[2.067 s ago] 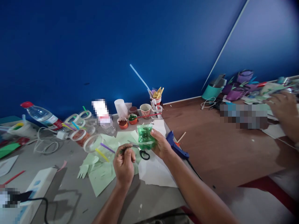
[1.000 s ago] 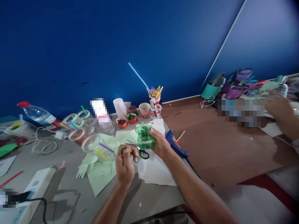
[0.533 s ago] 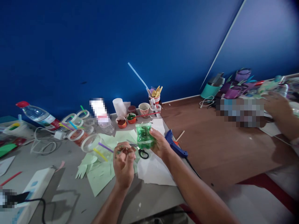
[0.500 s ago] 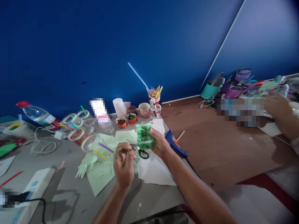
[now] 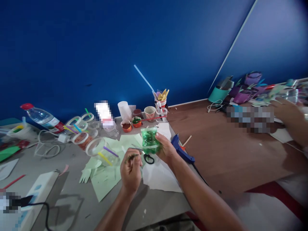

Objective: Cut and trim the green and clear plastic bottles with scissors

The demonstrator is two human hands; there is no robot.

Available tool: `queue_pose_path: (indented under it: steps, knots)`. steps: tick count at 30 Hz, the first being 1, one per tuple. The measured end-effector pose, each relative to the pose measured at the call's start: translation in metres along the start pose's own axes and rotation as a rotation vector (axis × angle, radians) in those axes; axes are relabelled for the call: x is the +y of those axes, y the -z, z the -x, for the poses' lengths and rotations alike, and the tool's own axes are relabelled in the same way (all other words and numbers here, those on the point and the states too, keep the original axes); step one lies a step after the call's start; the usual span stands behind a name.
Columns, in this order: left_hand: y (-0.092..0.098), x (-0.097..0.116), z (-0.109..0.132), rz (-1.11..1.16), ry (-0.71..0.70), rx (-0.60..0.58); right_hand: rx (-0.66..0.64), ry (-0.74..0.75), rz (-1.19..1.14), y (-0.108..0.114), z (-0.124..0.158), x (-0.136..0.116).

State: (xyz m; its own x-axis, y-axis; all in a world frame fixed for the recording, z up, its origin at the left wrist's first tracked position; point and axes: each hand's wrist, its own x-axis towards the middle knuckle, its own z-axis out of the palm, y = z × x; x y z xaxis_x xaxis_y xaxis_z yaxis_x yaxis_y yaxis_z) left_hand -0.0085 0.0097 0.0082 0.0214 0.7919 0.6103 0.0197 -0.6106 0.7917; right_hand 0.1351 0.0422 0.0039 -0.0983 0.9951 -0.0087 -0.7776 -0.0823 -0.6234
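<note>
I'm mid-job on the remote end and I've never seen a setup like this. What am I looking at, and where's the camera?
There is no machine here: a person works bare-handed, and one camera worn on the head looks forward and down. The right hand holds a cut green bottle piece. The left hand is curled beside it, with dark green marks at the fingers; whether it grips something thin, I can't tell. Below them, scissors, green paper and white paper lie on the grey table. A blue glue gun lies to the right, and small paint cups stand behind. The hand at far right is another person's.
</note>
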Motion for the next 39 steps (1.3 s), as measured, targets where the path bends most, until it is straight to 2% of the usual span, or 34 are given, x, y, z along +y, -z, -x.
queue_pose_path:
  steps: [7, 12, 18, 21, 25, 31, 39]
  knots:
    - [-0.004, 0.002, 0.002, 0.035, 0.079, 0.052, 0.017, -0.005, -0.012, 0.000, 0.000, -0.002]
    - [-0.002, 0.000, 0.004, -0.008, 0.052, 0.162, 0.017, -0.017, -0.023, 0.001, -0.001, -0.001]
    - [-0.001, -0.001, 0.005, 0.005, 0.039, 0.174, 0.016, -0.020, -0.027, 0.002, -0.001, -0.001]
    - [0.000, 0.001, 0.006, 0.020, 0.034, 0.146, -0.006, -0.021, -0.028, 0.002, 0.000, 0.000]
    - [0.001, 0.004, 0.005, 0.067, -0.038, 0.044, -0.035, -0.006, -0.022, 0.002, 0.000, 0.000]
    - [-0.003, 0.008, 0.001, 0.010, -0.054, 0.093, 0.003, -0.011, -0.029, 0.002, -0.001, -0.001]
    - [0.004, 0.004, 0.012, -0.025, -0.091, -0.044, -0.024, 0.006, -0.005, 0.002, 0.000, 0.000]
